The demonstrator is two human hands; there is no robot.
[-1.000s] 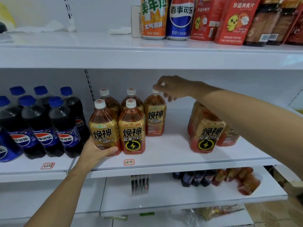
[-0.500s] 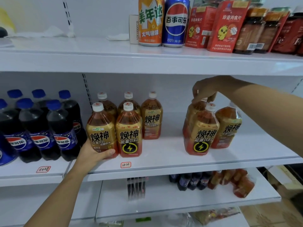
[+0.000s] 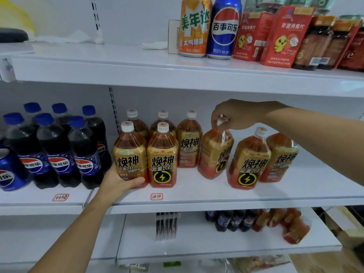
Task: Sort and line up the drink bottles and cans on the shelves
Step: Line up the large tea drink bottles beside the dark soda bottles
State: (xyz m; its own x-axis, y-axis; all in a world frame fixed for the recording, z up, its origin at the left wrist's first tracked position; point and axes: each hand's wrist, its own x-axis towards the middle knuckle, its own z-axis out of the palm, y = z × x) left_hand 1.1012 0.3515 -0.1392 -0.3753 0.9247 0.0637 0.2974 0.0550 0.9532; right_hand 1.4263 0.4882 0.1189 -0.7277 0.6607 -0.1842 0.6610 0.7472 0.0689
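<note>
Both hands on amber energy-drink bottles, middle shelf.

Left hand wraps the base of the front-left bottle at 9 o'clock of the five-bottle block; fingers closed around it, thumb across the front. Right hand pinches the cap of a tilted bottle, fingertips closed on it, base touching the shelf, leaning away from the block. At its 3 o'clock: two more amber bottles, upright, just beside it. At 9 o'clock of the block: Pepsi bottles, dark, blue caps. Upper shelf at 12 o'clock: orange can, Pepsi can, touching.
</note>
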